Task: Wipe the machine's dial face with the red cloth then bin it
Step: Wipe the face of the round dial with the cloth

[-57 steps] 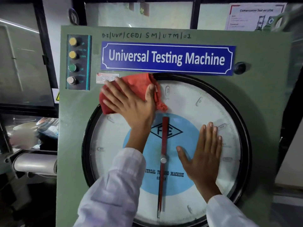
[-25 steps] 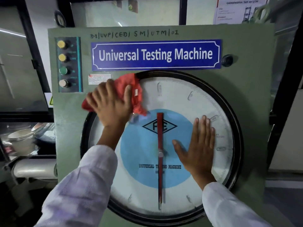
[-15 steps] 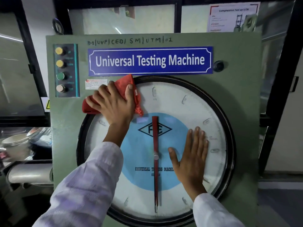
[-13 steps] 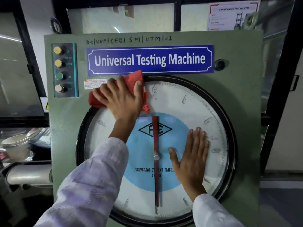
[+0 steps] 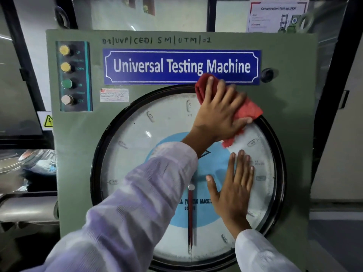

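The round dial face (image 5: 141, 146), white with a blue centre and a black rim, fills the green machine panel (image 5: 290, 114). My left hand (image 5: 220, 114) presses the red cloth (image 5: 249, 109) flat against the dial's upper right, the cloth spilling over the black rim and just under the blue nameplate. My left forearm crosses the dial's middle and hides the top of the red pointer (image 5: 190, 222). Flat on the glass at the dial's right side lies my right hand (image 5: 233, 187), fingers spread, holding nothing. No bin is in view.
A blue "Universal Testing Machine" nameplate (image 5: 181, 66) sits above the dial. Several push buttons (image 5: 66, 75) are in a strip at the panel's upper left, a black knob (image 5: 266, 75) at the upper right. Metal bowls (image 5: 23, 163) and a cylinder (image 5: 25, 210) lie left of the machine.
My left hand has swept the red cloth from the dial's upper left across the top to its upper right. My right hand stays flat on the dial's right side.
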The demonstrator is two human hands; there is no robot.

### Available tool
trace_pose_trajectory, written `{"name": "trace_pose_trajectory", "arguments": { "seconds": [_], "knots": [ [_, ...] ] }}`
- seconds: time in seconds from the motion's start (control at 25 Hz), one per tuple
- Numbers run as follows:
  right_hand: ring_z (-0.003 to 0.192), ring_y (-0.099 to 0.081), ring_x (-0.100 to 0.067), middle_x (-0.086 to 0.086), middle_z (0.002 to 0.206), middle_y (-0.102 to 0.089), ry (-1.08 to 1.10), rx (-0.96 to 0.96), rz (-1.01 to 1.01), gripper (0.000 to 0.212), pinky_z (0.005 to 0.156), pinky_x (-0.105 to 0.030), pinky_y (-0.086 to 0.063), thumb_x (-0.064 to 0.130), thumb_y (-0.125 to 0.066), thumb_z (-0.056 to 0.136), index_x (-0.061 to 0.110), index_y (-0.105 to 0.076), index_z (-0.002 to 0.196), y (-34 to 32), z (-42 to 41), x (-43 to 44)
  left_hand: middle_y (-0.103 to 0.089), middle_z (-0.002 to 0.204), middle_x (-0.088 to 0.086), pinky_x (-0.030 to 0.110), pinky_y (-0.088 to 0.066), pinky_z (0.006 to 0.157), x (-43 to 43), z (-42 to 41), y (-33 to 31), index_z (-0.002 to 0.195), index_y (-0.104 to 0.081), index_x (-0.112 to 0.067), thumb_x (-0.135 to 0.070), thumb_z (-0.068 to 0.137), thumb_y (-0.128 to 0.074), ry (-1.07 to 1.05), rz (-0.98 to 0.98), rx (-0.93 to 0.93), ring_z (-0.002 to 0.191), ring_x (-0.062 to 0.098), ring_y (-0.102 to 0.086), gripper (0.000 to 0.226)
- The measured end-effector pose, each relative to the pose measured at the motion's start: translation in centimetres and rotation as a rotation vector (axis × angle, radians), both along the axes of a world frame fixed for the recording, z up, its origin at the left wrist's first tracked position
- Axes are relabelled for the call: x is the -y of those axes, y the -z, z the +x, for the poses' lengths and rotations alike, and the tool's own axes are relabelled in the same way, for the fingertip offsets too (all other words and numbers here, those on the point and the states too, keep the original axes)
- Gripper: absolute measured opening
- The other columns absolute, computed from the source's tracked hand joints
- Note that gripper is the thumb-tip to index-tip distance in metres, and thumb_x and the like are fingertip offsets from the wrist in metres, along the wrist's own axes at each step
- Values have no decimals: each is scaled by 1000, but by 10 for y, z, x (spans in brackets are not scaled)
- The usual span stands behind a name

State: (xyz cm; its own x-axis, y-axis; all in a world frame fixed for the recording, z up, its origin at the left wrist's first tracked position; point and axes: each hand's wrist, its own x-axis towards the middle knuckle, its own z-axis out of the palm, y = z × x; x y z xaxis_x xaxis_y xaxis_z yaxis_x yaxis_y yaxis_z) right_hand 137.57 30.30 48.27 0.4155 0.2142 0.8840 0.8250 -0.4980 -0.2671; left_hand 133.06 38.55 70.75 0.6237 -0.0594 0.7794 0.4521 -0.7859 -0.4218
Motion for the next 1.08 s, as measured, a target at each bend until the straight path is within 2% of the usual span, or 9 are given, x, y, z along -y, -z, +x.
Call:
{"name": "trace_pose_trajectory", "arguments": {
  "seconds": [0.16,0.36,0.48,0.56,0.64,0.72,0.8,0.88,1.08],
  "knots": [
    [168,-12,-36,-18,180,-12,-6,-17,-34,91,135,-56,-14,70,-27,106,7,-18,171,-5,-4,5,-11,178,9,62,0,132,-15,-34,-14,170,-12,-28,-97,81,-38,-79,53,-218,164,38,-10,115],
    [169,-11,-32,-14,181,-8,-51,-50,-105,95,135,-53,-14,71,-37,102,10,-14,172,-11,-10,20,10,178,8,60,-1,133,-19,-65,-24,170,5,-27,-82,80,-58,-183,147,-367,165,36,4,123],
    [169,-7,-31,-12,182,-4,-108,-84,-182,104,136,-47,-8,75,-43,95,12,-11,172,-19,-12,34,-1,179,11,59,-11,131,-14,-65,-26,170,1,-29,-69,90,-61,-188,163,-345,164,40,-6,109],
    [169,-1,-29,-11,181,1,-159,-117,-246,109,136,-44,-3,78,-44,91,14,-6,172,-27,-12,44,-24,173,13,56,-24,126,-12,-66,-30,169,-13,-29,-53,90,-63,-146,189,-301,157,40,-27,96],
    [168,13,-23,-6,181,13,-213,-165,-316,112,137,-41,1,81,-40,88,19,3,171,-35,-12,53,-51,150,11,52,-35,118,-13,-71,-34,161,-38,-23,-37,85,-63,-120,285,-226,135,37,-50,80],
    [165,24,-17,-1,178,24,-251,-215,-377,112,137,-38,6,82,-41,89,23,8,171,-44,-13,63,-63,125,8,47,-43,107,-17,-76,-37,142,-57,-16,-29,84,-64,-134,347,-150,110,32,-60,60],
    [165,26,-15,2,177,28,-265,-255,-416,111,137,-38,6,77,-50,94,24,7,172,-52,-15,70,-67,109,8,42,-50,91,-20,-80,-37,124,-65,-12,-30,87,-67,-140,347,-105,95,28,-60,41],
    [166,20,-16,0,179,24,-248,-287,-436,108,136,-39,4,74,-55,96,24,2,173,-62,-23,73,-66,100,7,39,-51,81,-21,-85,-36,114,-66,-12,-31,90,-63,-167,311,-86,90,26,-59,31],
    [169,-1,-21,-5,182,-2,-273,-282,-325,100,135,-38,-4,70,-57,97,20,-14,172,-95,-56,65,-65,103,8,41,-52,87,-22,-117,-28,111,-67,-12,-31,90,-55,-213,170,-36,94,28,-61,31]
  ]
}}
